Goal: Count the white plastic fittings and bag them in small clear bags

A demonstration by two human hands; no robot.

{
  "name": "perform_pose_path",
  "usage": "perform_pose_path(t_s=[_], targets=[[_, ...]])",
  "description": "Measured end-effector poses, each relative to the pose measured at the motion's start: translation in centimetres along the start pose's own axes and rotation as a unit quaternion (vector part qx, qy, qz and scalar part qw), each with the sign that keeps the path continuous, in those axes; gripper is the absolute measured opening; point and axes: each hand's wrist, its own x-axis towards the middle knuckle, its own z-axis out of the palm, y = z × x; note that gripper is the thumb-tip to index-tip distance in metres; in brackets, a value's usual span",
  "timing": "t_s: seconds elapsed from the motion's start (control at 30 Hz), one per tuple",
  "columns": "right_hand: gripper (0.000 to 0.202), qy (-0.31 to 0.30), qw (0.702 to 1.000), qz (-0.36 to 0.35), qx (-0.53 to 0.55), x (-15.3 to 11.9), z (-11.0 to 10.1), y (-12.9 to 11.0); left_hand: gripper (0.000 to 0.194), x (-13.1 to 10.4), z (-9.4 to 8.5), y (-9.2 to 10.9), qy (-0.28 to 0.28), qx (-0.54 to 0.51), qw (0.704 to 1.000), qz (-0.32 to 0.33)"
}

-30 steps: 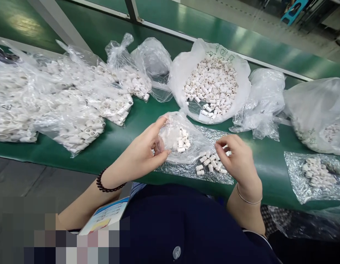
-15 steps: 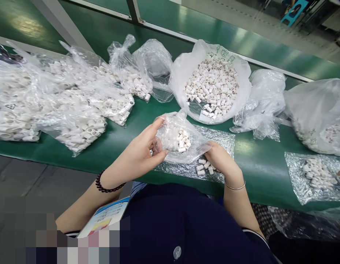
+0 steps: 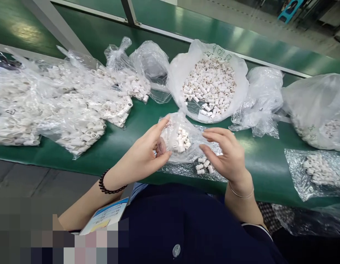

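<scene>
My left hand [image 3: 153, 146] grips the left side of a clear plastic bag [image 3: 193, 150], thumb and fingers around its edge. Inside the bag lies a small heap of short white pipe fittings [image 3: 183, 141]. To the right of the bag, my right hand [image 3: 226, 152] has its fingers apart, thumb and fingertips close to the bag's mouth, holding nothing I can see. Several loose fittings [image 3: 203, 165] lie below it on a crinkled clear plastic sheet [image 3: 183, 169].
A large open white bag [image 3: 181, 75] full of fittings stands behind. Filled clear bags [image 3: 76, 106] crowd the left of the green table [image 3: 258, 161]. Rightward are a crumpled bag [image 3: 264, 99], a big white bag [image 3: 315, 110] and another plastic sheet [image 3: 296, 168] bearing fittings.
My right hand has come out from the right edge of the bag, lifted slightly and opened. My left hand keeps its hold. At the far right, another person's fingertips have left the view.
</scene>
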Motion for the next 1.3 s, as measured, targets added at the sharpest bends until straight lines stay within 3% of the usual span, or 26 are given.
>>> perform_pose_path(t_s=[0.07, 0.13, 0.2, 0.23, 0.3, 0.53, 0.73, 0.83, 0.93, 1.0, 1.1, 1.2, 1.3], targets=[[0.016, -0.024, 0.999, 0.030, -0.026, -1.0, -0.8, 0.8, 0.078, -0.1, -0.2, -0.2, 0.012, 0.001, 1.000, 0.002], [0.013, -0.151, 0.985, 0.046, -0.075, -2.4, -1.7, 1.5, 0.078, -0.2, -0.3, -0.5, 0.021, 0.000, 1.000, 0.004], [0.018, -0.303, 0.944, 0.054, -0.118, -3.8, -1.8, 1.9, 0.079, -0.1, -0.2, -0.7, 0.021, -0.001, 1.000, 0.005], [0.021, -0.353, 0.924, 0.057, -0.133, -4.3, -1.6, 2.0, 0.079, -0.1, -0.1, -0.8, 0.018, 0.000, 1.000, 0.006], [0.028, -0.398, 0.903, 0.057, -0.150, -5.1, -0.6, 2.2, 0.079, 0.1, 0.0, -0.7, 0.012, 0.000, 1.000, 0.009], [0.025, -0.439, 0.880, 0.058, -0.173, -4.9, 2.3, 3.4, 0.077, -0.1, -0.1, -0.4, 0.013, 0.006, 1.000, 0.004], [0.026, -0.445, 0.884, 0.079, -0.125, -3.8, 2.4, 4.1, 0.077, -0.3, -0.2, -0.3, 0.017, 0.008, 1.000, -0.003], [0.021, -0.393, 0.910, 0.102, -0.079, -3.6, 0.9, 4.6, 0.077, -0.2, -0.3, -0.3, 0.015, 0.009, 1.000, 0.000], [0.016, -0.285, 0.942, 0.155, -0.081, -3.6, -1.4, 4.6, 0.077, -0.1, -0.3, -0.5, 0.016, 0.009, 1.000, 0.005], [0.013, -0.256, 0.946, 0.182, -0.077, -3.8, -2.4, 4.0, 0.077, -0.1, -0.3, -0.5, 0.015, 0.010, 1.000, 0.009], [0.010, -0.332, 0.924, 0.168, -0.084, -4.3, -2.1, 2.6, 0.079, 0.0, -0.2, -0.5, 0.011, 0.008, 1.000, 0.014], [0.011, -0.427, 0.882, 0.146, -0.136, -4.9, -0.1, 1.5, 0.078, 0.1, -0.2, -0.3, 0.008, 0.005, 1.000, 0.011], [0.014, -0.457, 0.861, 0.151, -0.167, -5.3, 1.5, 1.6, 0.078, 0.1, -0.2, -0.3, 0.004, 0.007, 1.000, 0.007]])
